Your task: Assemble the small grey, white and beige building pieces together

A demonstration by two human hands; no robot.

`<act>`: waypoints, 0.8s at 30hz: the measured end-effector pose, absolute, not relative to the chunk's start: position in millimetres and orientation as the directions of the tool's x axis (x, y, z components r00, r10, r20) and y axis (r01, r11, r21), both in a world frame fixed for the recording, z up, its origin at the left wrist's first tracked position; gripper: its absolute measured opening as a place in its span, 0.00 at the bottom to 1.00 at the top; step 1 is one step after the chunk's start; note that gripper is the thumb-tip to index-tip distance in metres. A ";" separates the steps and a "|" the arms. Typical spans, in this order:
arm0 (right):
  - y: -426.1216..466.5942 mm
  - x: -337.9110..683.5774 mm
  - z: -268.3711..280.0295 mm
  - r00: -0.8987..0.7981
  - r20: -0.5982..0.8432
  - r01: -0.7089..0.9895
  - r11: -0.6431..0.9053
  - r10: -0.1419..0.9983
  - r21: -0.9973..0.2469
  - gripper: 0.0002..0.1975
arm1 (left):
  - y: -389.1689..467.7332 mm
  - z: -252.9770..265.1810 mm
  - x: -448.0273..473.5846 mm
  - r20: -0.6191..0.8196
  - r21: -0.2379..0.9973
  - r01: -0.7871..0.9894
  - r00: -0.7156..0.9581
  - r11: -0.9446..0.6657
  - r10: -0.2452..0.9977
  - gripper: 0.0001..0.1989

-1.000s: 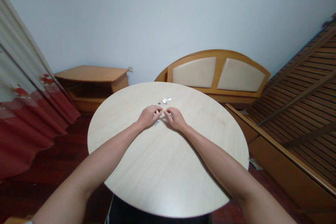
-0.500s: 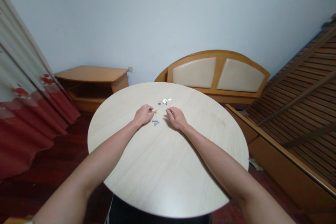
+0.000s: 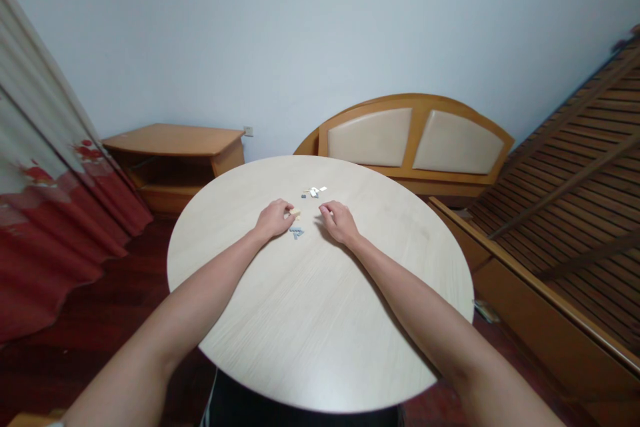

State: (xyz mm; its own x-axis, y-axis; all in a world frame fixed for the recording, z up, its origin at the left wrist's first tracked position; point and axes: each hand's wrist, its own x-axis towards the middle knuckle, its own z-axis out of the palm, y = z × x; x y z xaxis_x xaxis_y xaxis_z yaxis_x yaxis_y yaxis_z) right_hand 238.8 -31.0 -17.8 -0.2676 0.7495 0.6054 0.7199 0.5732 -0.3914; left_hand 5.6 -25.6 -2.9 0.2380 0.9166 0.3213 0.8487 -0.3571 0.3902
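Note:
My left hand is closed, with a small cream-coloured piece, perhaps a building block, between thumb and fingers. Just under it lies another pale bit, partly hidden. Several small grey toothed pieces lie together on the table nearer to me. To the right, my right hand hovers low over the tabletop, its thumb against curled fingers. Whatever it pinches is too small to make out. Beyond both hands is a loose cluster of small white pieces, with a dark grey piece at its left.
The hands work over a round pale wooden table. Behind it stand a wooden cabinet and a padded headboard against the wall. A slatted wooden frame leans at the right; a red and white curtain hangs left.
My right hand has shifted slightly right and away from my left hand. The cream piece in my left hand looks turned a little. The other pieces stay in place.

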 end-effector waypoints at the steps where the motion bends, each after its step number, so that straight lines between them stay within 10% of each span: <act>1: -28.1 241.3 -20.4 -0.249 0.615 0.712 0.572 0.749 -0.409 0.18 | -25.7 -3.1 5.6 0.325 0.394 0.845 0.240 -0.362 0.915 0.14; 9: 26.4 274.7 -39.9 -0.096 0.427 0.747 0.348 0.899 -0.567 0.21 | -26.7 -0.1 7.3 0.346 0.440 0.818 0.226 -0.370 0.911 0.13; 19: 75.9 261.3 -12.9 -0.271 0.122 0.950 0.285 0.955 -0.123 0.34 | -29.9 6.5 4.5 0.331 0.462 0.811 0.217 -0.358 0.918 0.17; 24: 63.0 257.5 -5.4 -0.272 0.122 0.960 0.278 0.955 -0.035 0.24 | -24.4 2.5 1.5 0.333 0.457 0.816 0.212 -0.354 0.919 0.17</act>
